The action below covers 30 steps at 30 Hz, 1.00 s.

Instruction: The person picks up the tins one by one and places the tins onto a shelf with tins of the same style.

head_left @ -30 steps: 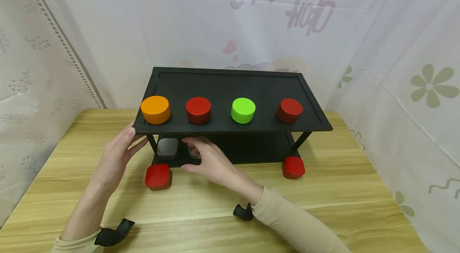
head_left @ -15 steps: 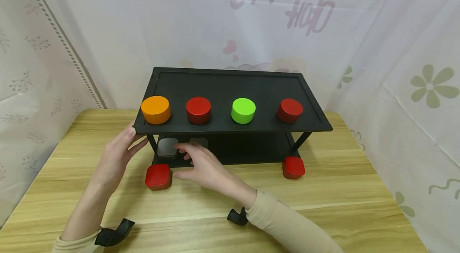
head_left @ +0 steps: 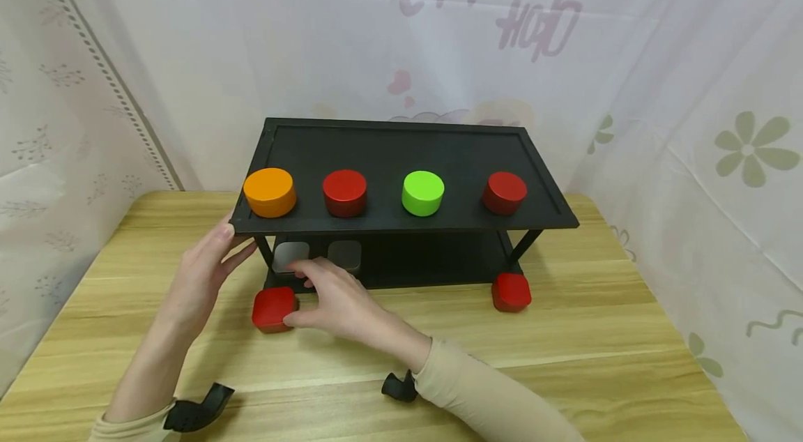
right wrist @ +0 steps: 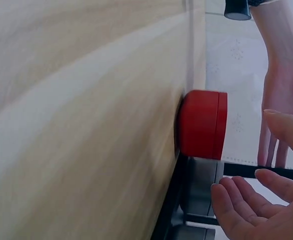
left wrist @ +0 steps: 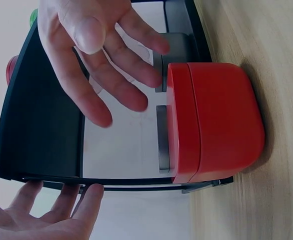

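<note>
While the left hand (head_left: pixel 201 275) steadies the near left corner of a black two-tier shelf (head_left: pixel 401 149), fingers straight and fingertips laid against the top board's edge, the right hand (head_left: pixel 332 299) hovers low in front of the lower tier, holding nothing. Its fingers are spread and only loosely bent (the left wrist view shows them splayed, with daylight between each), and its thumb points toward a red square tin (head_left: pixel 274 308) that stands on the wooden table (head_left: pixel 596 358) just off the thumb tip; whether thumb and tin touch cannot be told. Just beyond the right hand's fingertips, on the lower tier, sit two silver square tins (head_left: pixel 316 256) side by side, the nearer one partly hidden by the fingers. Above both hands, along the front edge of the top board, run four round tins: an orange tin (head_left: pixel 269 192) directly over the left hand's fingertips, then a red round tin (head_left: pixel 344 192), a green tin (head_left: pixel 423 193) and another red one (head_left: pixel 505 192) farthest from the hands. A second red square tin (head_left: pixel 511 291) stands on the table by the shelf's far right foot, well apart from either hand.
</note>
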Each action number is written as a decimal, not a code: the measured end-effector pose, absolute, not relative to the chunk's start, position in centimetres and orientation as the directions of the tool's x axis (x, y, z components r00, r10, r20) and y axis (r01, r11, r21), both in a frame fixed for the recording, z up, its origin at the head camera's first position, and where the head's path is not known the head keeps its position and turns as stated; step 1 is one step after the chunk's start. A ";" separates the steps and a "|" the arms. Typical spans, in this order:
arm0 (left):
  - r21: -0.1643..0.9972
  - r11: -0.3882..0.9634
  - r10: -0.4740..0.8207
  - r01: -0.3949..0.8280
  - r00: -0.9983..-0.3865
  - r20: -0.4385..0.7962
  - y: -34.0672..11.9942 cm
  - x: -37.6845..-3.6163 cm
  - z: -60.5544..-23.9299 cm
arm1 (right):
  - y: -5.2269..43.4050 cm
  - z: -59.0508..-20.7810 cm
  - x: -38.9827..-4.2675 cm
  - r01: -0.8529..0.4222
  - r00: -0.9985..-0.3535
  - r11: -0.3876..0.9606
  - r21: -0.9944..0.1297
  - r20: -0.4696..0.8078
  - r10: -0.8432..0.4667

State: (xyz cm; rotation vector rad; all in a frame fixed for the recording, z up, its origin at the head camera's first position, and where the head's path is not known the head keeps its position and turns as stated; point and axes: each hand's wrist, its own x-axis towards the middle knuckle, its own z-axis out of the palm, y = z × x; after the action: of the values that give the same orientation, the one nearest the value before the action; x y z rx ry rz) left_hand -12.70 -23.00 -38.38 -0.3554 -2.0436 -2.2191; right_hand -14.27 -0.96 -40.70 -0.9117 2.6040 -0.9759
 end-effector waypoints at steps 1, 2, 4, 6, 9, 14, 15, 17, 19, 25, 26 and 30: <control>0.968 -0.094 0.080 0.234 -0.967 0.242 -23.0 -12.7 -38.4 | -1.2 -40.8 -14.2 -0.475 -0.784 0.588 -0.655 0.012 -0.620; 0.967 -0.097 0.079 0.234 -0.967 0.242 -23.0 -12.7 -38.4 | -1.4 -40.9 -14.2 -0.474 -0.784 0.589 -0.655 0.009 -0.621; 0.968 -0.098 0.077 0.231 -0.968 0.239 -23.0 -12.6 -38.4 | -1.8 -41.0 -14.1 -0.475 -0.782 0.588 -0.654 0.008 -0.623; 0.969 -0.095 0.077 0.228 -0.969 0.235 -23.0 -12.6 -38.4 | -2.0 -41.2 -14.0 -0.482 -0.782 0.591 -0.647 0.012 -0.624; 0.970 -0.091 0.078 0.226 -0.969 0.233 -23.1 -12.7 -38.4 | -2.2 -41.4 -13.9 -0.491 -0.784 0.602 -0.630 0.019 -0.620; 0.971 -0.080 0.081 0.227 -0.969 0.233 -23.1 -12.7 -38.4 | -2.4 -41.7 -13.9 -0.499 -0.788 0.616 -0.610 0.022 -0.616; 0.971 -0.079 0.081 0.227 -0.969 0.233 -23.1 -12.7 -38.4 | -2.4 -41.7 -13.9 -0.500 -0.788 0.619 -0.606 0.023 -0.615; 0.971 -0.078 0.080 0.227 -0.969 0.233 -23.1 -12.7 -38.3 | -2.5 -41.8 -13.9 -0.502 -0.789 0.623 -0.600 0.023 -0.614; 0.970 -0.081 0.080 0.228 -0.969 0.235 -23.1 -12.7 -38.3 | -2.6 -41.9 -13.9 -0.504 -0.789 0.625 -0.596 0.022 -0.614; 0.968 -0.092 0.078 0.233 -0.968 0.240 -23.0 -12.7 -38.4 | -2.9 -42.3 -13.9 -0.499 -0.791 0.643 -0.581 0.003 -0.611; 0.968 -0.093 0.079 0.234 -0.967 0.241 -23.0 -12.7 -38.4 | -3.0 -42.3 -13.9 -0.500 -0.791 0.644 -0.579 0.001 -0.612; 0.967 -0.088 0.080 0.238 -0.966 0.245 -23.0 -12.7 -38.4 | -3.3 -42.5 -13.8 -0.507 -0.787 0.652 -0.564 -0.004 -0.617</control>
State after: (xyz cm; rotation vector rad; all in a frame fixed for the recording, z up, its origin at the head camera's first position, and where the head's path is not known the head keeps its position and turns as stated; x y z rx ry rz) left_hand -12.72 -23.00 -38.41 -0.3584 -2.0447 -2.2120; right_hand -13.84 -3.26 -42.54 -0.9204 2.6736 -0.8238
